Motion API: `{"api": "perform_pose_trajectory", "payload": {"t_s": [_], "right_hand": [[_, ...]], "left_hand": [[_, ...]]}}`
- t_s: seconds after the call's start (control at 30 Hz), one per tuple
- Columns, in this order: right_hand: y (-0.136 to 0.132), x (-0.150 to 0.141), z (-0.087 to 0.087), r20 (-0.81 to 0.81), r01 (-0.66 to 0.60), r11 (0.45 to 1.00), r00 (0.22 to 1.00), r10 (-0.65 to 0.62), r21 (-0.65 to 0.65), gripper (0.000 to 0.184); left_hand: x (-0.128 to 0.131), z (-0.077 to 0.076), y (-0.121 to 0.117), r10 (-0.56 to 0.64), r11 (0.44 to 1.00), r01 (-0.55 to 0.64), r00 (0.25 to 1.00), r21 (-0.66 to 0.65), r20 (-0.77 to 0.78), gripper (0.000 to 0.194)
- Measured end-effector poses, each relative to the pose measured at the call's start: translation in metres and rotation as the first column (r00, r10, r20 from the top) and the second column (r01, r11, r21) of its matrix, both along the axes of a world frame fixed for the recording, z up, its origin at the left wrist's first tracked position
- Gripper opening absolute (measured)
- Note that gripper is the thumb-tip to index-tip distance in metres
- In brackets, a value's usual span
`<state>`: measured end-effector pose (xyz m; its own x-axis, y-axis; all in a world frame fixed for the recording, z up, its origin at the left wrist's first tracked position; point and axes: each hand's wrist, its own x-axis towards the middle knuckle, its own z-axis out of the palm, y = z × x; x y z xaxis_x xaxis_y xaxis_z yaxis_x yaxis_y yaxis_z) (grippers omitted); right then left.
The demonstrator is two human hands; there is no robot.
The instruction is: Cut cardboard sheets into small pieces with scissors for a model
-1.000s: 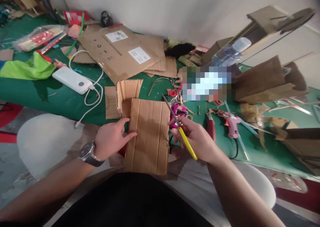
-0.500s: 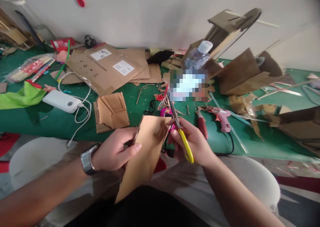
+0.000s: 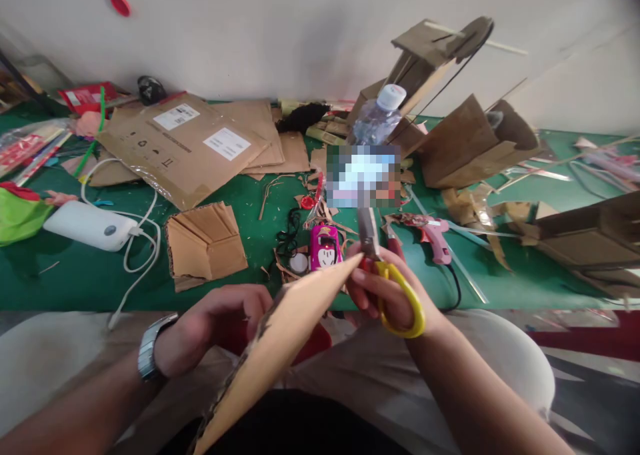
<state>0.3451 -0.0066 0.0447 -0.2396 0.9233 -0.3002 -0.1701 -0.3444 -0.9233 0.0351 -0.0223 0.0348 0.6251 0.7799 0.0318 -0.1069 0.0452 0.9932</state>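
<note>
A tilted piece of cardboard [image 3: 287, 345] spans the space between my hands, its rough cut edge facing left. My left hand [image 3: 227, 318], with a watch on the wrist, has its fingers curled at that edge and partly hidden behind the sheet. My right hand [image 3: 387, 291] pinches the far right corner and also holds scissors [image 3: 369, 231] with yellow handles, blades pointing away from me. Just beyond the sheet sits a pink toy car [image 3: 325, 247]. A small folded cardboard piece [image 3: 210, 241] lies on the green table [image 3: 135, 295] ahead of my left hand.
At the left are a white power bank [image 3: 85, 226] with a cable and a flattened carton [image 3: 180, 148]. A plastic bottle [image 3: 377, 118] stands behind a blurred-out patch. On the right lie a pink glue gun [image 3: 437, 240] and cardboard boxes [image 3: 475, 145].
The cardboard has turned from nearly face-on to steeply tilted, showing its smooth side. My right hand has rotated the scissors, and my left fingers have curled behind the sheet. The view has shifted right.
</note>
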Motion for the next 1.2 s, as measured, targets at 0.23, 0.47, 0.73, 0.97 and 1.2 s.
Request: {"api": "perform_pose_trajectory", "payload": {"t_s": [0.23,0.47,0.73,0.97,1.2], "right_hand": [[0.021,0.033,0.016,-0.224,0.124,0.974,0.971,-0.080,0.188,0.035],[0.035,0.070,0.018,-0.239,0.214,0.924,0.961,-0.140,0.318,0.048],[0.042,0.097,0.018,-0.265,0.342,0.835,0.933,-0.245,0.432,0.040],[0.029,0.097,0.019,-0.113,0.312,0.878,0.950,-0.290,0.363,0.052],[0.035,0.094,0.030,0.055,0.096,0.905,0.990,-0.131,0.415,0.064]], "left_hand": [[-0.011,-0.004,0.020,-0.057,0.977,0.120,0.943,0.175,-0.327,0.056],[-0.015,-0.001,0.021,-0.262,0.962,0.272,0.926,0.000,-0.273,0.067],[-0.019,0.005,0.033,-0.091,0.988,0.154,0.698,0.025,-0.711,0.040],[-0.036,-0.009,0.049,0.127,0.975,0.049,0.675,0.217,-0.727,0.041],[-0.032,-0.016,0.054,0.167,0.976,-0.060,0.826,0.212,-0.539,0.043]]}}
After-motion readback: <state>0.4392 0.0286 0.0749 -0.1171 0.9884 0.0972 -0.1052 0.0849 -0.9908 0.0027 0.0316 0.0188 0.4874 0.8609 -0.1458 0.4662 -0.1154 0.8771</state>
